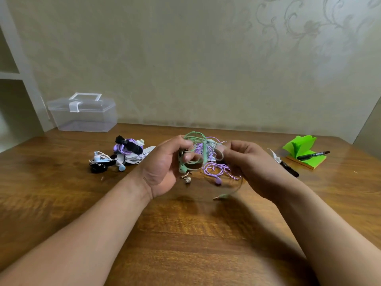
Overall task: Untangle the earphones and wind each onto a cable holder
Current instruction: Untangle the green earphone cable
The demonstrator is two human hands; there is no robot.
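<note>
Overhead, wooden table point(185, 234) against patterned wallpaper point(206, 58).

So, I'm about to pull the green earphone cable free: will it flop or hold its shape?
Probably floppy: the green cable sags in loose loops between the left hand and right hand, and its plug dangles below. Likely light, since fingertips alone carry the tangle. It may snag: purple cable threads through it.
</note>
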